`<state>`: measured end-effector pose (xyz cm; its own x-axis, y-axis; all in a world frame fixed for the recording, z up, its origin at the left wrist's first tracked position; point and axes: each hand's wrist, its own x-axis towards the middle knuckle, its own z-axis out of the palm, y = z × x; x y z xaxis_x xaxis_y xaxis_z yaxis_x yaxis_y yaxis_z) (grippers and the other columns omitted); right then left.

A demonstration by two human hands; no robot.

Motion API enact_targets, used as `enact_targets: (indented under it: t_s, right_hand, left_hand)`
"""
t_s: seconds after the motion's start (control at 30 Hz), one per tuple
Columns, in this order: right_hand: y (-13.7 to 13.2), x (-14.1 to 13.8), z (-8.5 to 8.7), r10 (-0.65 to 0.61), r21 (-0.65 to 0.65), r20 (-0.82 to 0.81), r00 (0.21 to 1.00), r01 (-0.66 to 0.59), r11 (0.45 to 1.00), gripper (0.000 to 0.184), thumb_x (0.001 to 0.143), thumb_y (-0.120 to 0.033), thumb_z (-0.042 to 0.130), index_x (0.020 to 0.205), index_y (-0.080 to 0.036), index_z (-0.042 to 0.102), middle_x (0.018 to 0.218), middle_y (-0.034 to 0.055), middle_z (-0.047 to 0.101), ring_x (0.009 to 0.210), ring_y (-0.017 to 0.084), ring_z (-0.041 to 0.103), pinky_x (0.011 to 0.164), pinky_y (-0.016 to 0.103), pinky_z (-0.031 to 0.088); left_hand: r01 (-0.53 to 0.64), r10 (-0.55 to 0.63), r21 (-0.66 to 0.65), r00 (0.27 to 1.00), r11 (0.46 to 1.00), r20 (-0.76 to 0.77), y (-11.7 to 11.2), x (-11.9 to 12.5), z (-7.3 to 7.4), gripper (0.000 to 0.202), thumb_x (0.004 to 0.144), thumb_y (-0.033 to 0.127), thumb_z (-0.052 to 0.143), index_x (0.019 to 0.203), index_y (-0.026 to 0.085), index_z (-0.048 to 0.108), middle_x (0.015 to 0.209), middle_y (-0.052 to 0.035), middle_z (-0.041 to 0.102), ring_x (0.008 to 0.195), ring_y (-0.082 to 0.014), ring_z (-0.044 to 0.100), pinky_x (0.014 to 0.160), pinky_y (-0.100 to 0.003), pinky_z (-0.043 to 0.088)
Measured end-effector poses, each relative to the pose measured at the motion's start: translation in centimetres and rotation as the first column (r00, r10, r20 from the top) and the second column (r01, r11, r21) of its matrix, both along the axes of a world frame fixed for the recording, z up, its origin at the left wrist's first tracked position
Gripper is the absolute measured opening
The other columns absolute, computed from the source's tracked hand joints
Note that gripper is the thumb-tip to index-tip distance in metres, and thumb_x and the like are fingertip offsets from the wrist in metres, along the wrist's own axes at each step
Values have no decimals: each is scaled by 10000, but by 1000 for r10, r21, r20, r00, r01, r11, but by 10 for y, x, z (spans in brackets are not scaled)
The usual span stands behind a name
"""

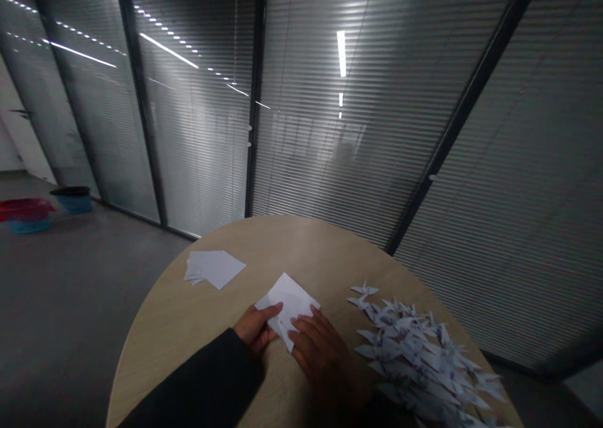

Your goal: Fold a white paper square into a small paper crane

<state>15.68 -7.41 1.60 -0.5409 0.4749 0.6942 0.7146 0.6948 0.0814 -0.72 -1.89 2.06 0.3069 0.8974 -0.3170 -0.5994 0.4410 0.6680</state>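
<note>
A white square sheet of paper (288,296) is held just over the round table, one corner pointing away from me. My left hand (257,329) grips its left side, thumb on top and fingers underneath. Across the lower right part of the sheet lies my right hand (320,346), its fingers spread a little over the paper. Small dark marks show on the sheet between the hands. Beyond my left hand is a loose stack of white paper sheets (215,267). To the right of my right hand lies a heap of folded paper cranes (419,352).
The round wooden table (301,239) stands close to a glass partition with blinds (330,164). On the floor at the far left are a bin with a red liner (28,214) and a bin with a black liner (73,200).
</note>
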Motion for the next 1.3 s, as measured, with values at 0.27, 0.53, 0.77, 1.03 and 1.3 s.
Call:
enact_targets:
  t_s: [0.27,0.53,0.77,1.03,1.3]
  right_hand:
    - [-3,-1,4,-34,13,-45,998,35,999,204,879,-148,481,1015,-213,619,975,50,712,960,187,653,964,415,491]
    - [-3,-3,2,-66,-5,-164,984,66,998,168,899,-167,470,885,-229,626,882,31,709,877,179,657,904,384,501]
    - [7,-4,-14,-161,-91,-401,902,136,987,137,896,-260,502,782,-233,573,744,21,653,758,192,610,726,374,509]
    - [13,2,-24,-285,-228,-514,809,191,955,99,822,-262,594,727,-240,574,778,21,585,787,192,562,717,356,477]
    - [16,5,-29,-367,-293,-546,753,238,926,108,780,-250,630,686,-235,580,780,23,575,795,203,552,745,365,464]
  left_hand:
    - [2,-2,-3,999,1000,46,-2,1,5,296,756,34,655,1044,1,596,728,-144,741,661,-241,724,540,-257,603]
    - [-84,84,-11,996,996,33,-3,5,11,135,831,-9,522,949,16,584,688,-128,734,610,-205,716,584,-260,607]
    - [-34,33,31,999,999,9,-6,6,11,138,813,29,573,947,22,603,726,-134,743,649,-218,720,608,-281,610]
    - [32,-31,67,999,997,-21,-9,7,8,139,812,66,587,939,18,614,767,-155,744,672,-233,723,630,-302,608]
    - [109,-104,184,994,977,-36,-14,7,13,307,653,246,792,864,54,678,808,-133,745,740,-230,709,671,-273,574]
